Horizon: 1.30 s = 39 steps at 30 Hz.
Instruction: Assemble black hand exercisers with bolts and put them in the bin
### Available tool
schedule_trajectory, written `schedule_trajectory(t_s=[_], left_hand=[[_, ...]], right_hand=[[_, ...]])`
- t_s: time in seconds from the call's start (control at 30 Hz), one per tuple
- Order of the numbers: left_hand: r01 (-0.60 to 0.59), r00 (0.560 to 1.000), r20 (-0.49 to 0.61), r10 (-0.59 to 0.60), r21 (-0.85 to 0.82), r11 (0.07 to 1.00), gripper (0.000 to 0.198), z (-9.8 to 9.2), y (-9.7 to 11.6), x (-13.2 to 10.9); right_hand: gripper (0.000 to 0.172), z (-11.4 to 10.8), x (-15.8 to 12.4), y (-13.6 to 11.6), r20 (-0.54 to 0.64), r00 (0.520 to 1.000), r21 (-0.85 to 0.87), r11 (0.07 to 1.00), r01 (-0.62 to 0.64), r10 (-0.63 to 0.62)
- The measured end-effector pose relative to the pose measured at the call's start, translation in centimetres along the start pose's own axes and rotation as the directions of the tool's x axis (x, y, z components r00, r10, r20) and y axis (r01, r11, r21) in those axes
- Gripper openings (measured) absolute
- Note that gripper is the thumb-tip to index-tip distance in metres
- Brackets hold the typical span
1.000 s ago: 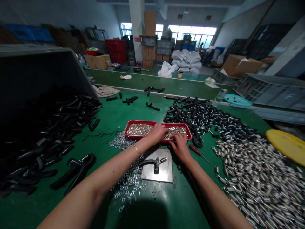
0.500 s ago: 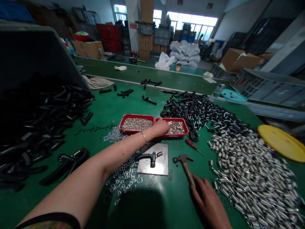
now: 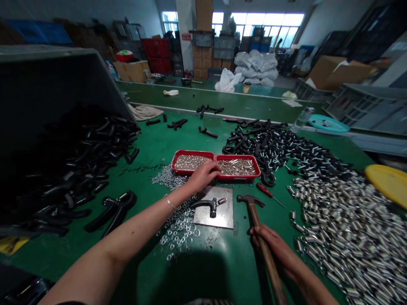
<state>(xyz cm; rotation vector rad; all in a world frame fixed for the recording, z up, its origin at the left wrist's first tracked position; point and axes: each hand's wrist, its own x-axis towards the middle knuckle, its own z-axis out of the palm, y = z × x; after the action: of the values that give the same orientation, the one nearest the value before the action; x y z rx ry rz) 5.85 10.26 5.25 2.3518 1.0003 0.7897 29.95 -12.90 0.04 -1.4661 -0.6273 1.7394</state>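
Note:
My left hand (image 3: 206, 173) hovers at the front edge where two red trays meet, fingers curled together in a pinch; whatever they hold is too small to make out. Small metal pins fill the right red tray (image 3: 239, 178), and finer metal pieces lie in the left red tray (image 3: 190, 172). My right hand (image 3: 270, 239) is wrapped round the wooden handle of a claw hammer (image 3: 254, 214), whose head rests near the metal plate. On that metal plate (image 3: 219, 221) lie a black curved part (image 3: 208, 205) and a small spring (image 3: 222, 201).
Loose rings and nuts (image 3: 174, 233) spread left of the plate. A screwdriver (image 3: 265, 190) lies right of it. Silver cylinders (image 3: 343, 237) are heaped at right, black parts with pins (image 3: 273, 144) behind. A tipped grey bin (image 3: 63, 53) holds black handles (image 3: 104, 140) at left.
My left hand has come out of the right tray, moving left and toward me. My right hand has shifted up the hammer handle, showing more of the handle below. The view has shifted too.

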Motion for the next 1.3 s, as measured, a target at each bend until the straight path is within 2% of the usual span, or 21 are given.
schedule_trajectory(t_s=[0.07,0.17,0.27,0.37,0.47,0.67,0.77,0.83,0.9,0.93,1.03,1.07,1.13,1.2,1.3], left_hand=[[0.073,0.997,0.033,-0.069,-0.113,0.991,0.01,-0.4,0.0,-2.9],[0.188,0.976,0.134,-0.17,-0.133,0.973,0.011,0.1,0.0,-5.8],[0.199,0.969,0.163,-0.186,-0.064,0.978,0.017,1.4,0.0,-6.9],[0.21,0.963,0.164,-0.213,0.038,0.977,0.02,2.3,0.0,-7.0],[0.205,0.958,0.187,-0.218,0.088,0.975,0.02,2.4,0.2,-7.0],[0.126,0.961,0.23,-0.154,0.131,0.983,0.021,2.2,0.5,-7.1],[-0.029,0.968,0.25,-0.036,0.251,0.968,0.021,2.2,0.7,-6.8],[-0.192,0.944,0.315,0.096,0.291,0.937,0.021,1.9,1.0,-6.6],[-0.27,0.918,0.363,0.16,0.277,0.922,0.019,1.3,1.2,-6.8],[-0.255,0.92,0.361,0.15,0.264,0.93,0.026,1.0,1.2,-7.1],[-0.116,0.949,0.312,0.045,0.213,0.97,0.09,0.6,1.0,-8.7],[-0.079,0.951,0.309,0.019,0.184,0.98,0.101,0.6,0.9,-9.3],[-0.038,0.95,0.313,-0.004,0.127,0.991,0.102,0.9,0.5,-10.2],[-0.025,0.952,0.306,-0.008,0.105,0.994,0.097,1.2,0.1,-10.7],[-0.036,0.95,0.312,-0.001,0.111,0.993,0.094,1.3,-0.2,-10.7]], right_hand=[[0.033,-0.2,0.1,-0.1,0.051,0.999,0.084,0.996,-0.015,0.011],[0.034,-0.1,0.4,-0.5,0.031,0.999,0.133,0.991,0.011,-0.016],[0.035,0.7,0.4,-1.0,-0.049,0.995,0.001,0.996,0.085,-0.085],[0.038,1.7,-0.1,-1.6,-0.072,0.985,-0.179,0.973,0.145,-0.16],[0.041,2.7,-0.7,-2.3,-0.094,0.982,-0.308,0.943,0.127,-0.164],[0.041,3.2,-1.1,-2.9,-0.036,0.979,-0.435,0.885,0.165,-0.2],[0.042,2.7,-0.7,-2.8,-0.035,0.98,-0.525,0.838,0.151,-0.198],[0.04,2.3,-0.4,-2.9,-0.018,0.966,-0.649,0.737,0.187,-0.26],[0.037,2.3,-0.5,-3.3,0.034,0.94,-0.768,0.593,0.241,-0.338],[0.036,2.6,-0.7,-3.6,0.059,0.928,-0.808,0.529,0.261,-0.368],[0.033,3.9,-1.3,-4.4,0.088,0.891,-0.859,0.419,0.294,-0.445],[0.033,4.3,-1.4,-4.5,0.091,0.874,-0.868,0.392,0.304,-0.477],[0.031,4.8,-1.0,-4.6,0.098,0.858,-0.894,0.334,0.298,-0.503],[0.031,4.5,-0.2,-4.3,0.095,0.884,-0.911,0.318,0.263,-0.459],[0.037,2.9,1.2,-3.3,0.055,0.935,-0.88,0.426,0.212,-0.351]])
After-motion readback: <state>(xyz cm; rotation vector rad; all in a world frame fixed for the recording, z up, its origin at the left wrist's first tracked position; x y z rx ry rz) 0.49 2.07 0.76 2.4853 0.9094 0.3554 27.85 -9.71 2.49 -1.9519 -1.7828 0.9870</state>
